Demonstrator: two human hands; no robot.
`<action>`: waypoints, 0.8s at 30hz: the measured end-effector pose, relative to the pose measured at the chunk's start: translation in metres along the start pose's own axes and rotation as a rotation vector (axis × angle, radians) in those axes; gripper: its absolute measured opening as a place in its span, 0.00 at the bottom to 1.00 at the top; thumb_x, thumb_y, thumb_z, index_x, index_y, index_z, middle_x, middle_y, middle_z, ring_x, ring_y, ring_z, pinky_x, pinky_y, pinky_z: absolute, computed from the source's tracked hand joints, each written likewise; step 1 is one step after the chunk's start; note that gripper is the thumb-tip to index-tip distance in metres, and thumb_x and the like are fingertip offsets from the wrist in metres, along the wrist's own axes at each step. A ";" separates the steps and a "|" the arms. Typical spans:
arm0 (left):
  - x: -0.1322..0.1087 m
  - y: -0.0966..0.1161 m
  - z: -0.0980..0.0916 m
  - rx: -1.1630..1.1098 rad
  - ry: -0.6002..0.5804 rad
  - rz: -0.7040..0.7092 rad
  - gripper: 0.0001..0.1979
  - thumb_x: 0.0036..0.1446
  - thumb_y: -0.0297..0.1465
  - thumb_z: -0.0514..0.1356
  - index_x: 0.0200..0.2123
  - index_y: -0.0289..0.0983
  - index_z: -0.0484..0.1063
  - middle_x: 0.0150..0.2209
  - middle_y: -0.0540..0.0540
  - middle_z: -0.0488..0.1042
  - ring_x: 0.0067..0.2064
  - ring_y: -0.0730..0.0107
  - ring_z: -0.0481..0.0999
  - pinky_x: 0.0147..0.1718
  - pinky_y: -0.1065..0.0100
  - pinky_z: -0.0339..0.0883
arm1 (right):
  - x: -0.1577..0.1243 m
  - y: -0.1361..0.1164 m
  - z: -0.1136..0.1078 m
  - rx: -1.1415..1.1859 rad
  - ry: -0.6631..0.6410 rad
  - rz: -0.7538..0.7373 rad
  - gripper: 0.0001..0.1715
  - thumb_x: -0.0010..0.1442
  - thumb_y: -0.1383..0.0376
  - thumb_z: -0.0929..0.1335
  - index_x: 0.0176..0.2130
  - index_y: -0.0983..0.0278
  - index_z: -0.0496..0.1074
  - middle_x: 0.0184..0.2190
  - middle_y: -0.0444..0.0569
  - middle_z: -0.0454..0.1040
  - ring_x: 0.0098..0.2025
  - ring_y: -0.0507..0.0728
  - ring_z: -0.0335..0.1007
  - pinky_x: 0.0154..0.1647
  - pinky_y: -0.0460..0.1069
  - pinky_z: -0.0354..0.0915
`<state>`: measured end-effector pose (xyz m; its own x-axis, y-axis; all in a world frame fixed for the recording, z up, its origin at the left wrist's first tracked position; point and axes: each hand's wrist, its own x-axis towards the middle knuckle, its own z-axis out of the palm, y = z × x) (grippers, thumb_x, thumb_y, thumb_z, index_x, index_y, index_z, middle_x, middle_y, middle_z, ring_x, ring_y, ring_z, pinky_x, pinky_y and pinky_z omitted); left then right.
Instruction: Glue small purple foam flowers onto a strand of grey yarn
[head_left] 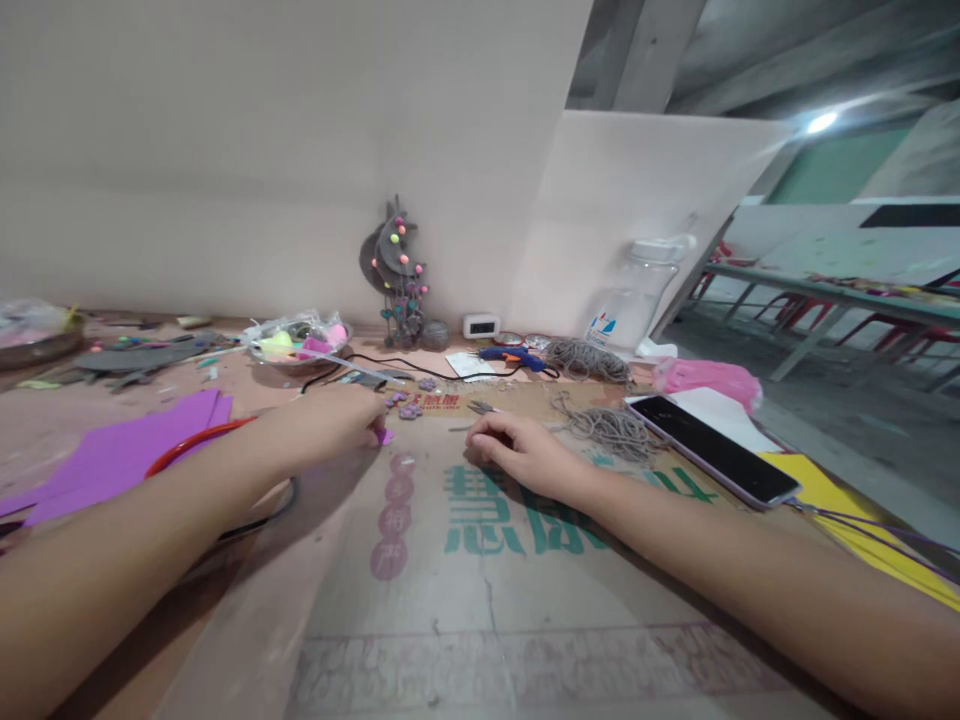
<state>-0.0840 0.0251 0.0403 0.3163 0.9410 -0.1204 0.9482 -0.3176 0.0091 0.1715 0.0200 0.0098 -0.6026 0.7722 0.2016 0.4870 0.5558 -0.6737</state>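
Note:
My left hand (pixel 341 420) reaches forward over the cardboard sheet (pixel 480 560), its fingers pinched on a small purple piece (pixel 384 436). A few small purple cut shapes (pixel 405 405) lie just beyond it. My right hand (pixel 517 450) rests on the cardboard with its fingers curled under; whether anything is in them is hidden. Small scissors or pliers (pixel 481 407) lie just past the right hand.
Purple foam sheets (pixel 120 450) and a red ring (pixel 187 445) lie at the left. A phone (pixel 712 450), grey cord (pixel 611 430), a blue glue gun (pixel 517 355), a clear jar (pixel 637 295), a pink bundle (pixel 705 380) and a yellow sheet (pixel 862 520) are on the right. A moon ornament (pixel 397 270) stands by the wall.

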 end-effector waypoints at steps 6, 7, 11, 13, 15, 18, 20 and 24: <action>0.000 0.002 -0.002 -0.041 0.002 0.062 0.12 0.44 0.29 0.56 0.32 0.45 0.76 0.33 0.51 0.78 0.33 0.64 0.74 0.28 0.69 0.58 | 0.000 -0.001 0.000 -0.013 -0.015 0.015 0.11 0.61 0.65 0.61 0.33 0.66 0.70 0.29 0.48 0.74 0.32 0.53 0.69 0.35 0.46 0.63; 0.000 0.003 -0.003 -0.042 0.003 0.071 0.12 0.44 0.29 0.56 0.32 0.44 0.76 0.33 0.50 0.78 0.33 0.64 0.74 0.28 0.69 0.58 | 0.000 -0.001 0.000 -0.013 -0.017 0.012 0.11 0.61 0.65 0.61 0.33 0.66 0.70 0.30 0.48 0.74 0.32 0.53 0.69 0.35 0.46 0.63; -0.001 0.003 -0.002 -0.045 0.032 0.090 0.11 0.45 0.29 0.55 0.32 0.42 0.76 0.34 0.49 0.77 0.33 0.64 0.74 0.28 0.69 0.58 | 0.000 -0.001 0.000 -0.027 -0.026 -0.003 0.11 0.61 0.65 0.61 0.33 0.66 0.70 0.30 0.49 0.74 0.32 0.53 0.69 0.35 0.46 0.63; 0.000 0.002 0.000 -0.055 0.033 0.087 0.11 0.45 0.29 0.55 0.32 0.42 0.75 0.33 0.50 0.77 0.32 0.65 0.73 0.27 0.70 0.57 | 0.000 -0.001 0.000 -0.040 -0.019 -0.008 0.11 0.61 0.66 0.61 0.33 0.66 0.70 0.30 0.48 0.74 0.32 0.52 0.69 0.35 0.46 0.62; 0.000 -0.001 0.001 -0.070 0.028 0.088 0.10 0.45 0.28 0.55 0.31 0.42 0.74 0.31 0.50 0.77 0.31 0.66 0.73 0.26 0.70 0.57 | 0.000 -0.001 0.000 -0.051 -0.012 -0.009 0.10 0.61 0.66 0.61 0.33 0.66 0.71 0.30 0.48 0.74 0.32 0.52 0.69 0.35 0.46 0.62; 0.001 -0.004 0.003 -0.089 0.020 0.094 0.09 0.46 0.30 0.55 0.30 0.41 0.74 0.31 0.50 0.76 0.31 0.66 0.73 0.26 0.71 0.57 | 0.000 0.000 0.000 -0.063 -0.014 -0.003 0.11 0.61 0.65 0.61 0.33 0.66 0.71 0.30 0.48 0.74 0.33 0.52 0.69 0.35 0.46 0.62; 0.002 -0.004 0.004 -0.092 0.025 0.099 0.10 0.47 0.30 0.55 0.33 0.42 0.74 0.33 0.50 0.77 0.32 0.66 0.73 0.27 0.70 0.58 | 0.000 0.000 0.000 -0.063 -0.022 -0.001 0.11 0.61 0.65 0.61 0.33 0.66 0.71 0.31 0.49 0.74 0.33 0.53 0.69 0.35 0.46 0.62; 0.000 -0.002 0.005 -0.036 0.037 0.163 0.13 0.45 0.27 0.56 0.35 0.41 0.75 0.34 0.48 0.76 0.33 0.64 0.72 0.29 0.69 0.59 | 0.000 -0.001 0.000 -0.053 -0.033 -0.009 0.11 0.61 0.65 0.61 0.32 0.66 0.71 0.30 0.48 0.74 0.32 0.52 0.69 0.35 0.46 0.62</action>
<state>-0.0861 0.0255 0.0357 0.4664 0.8812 -0.0774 0.8844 -0.4627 0.0615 0.1708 0.0195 0.0111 -0.6273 0.7569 0.1836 0.5133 0.5791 -0.6334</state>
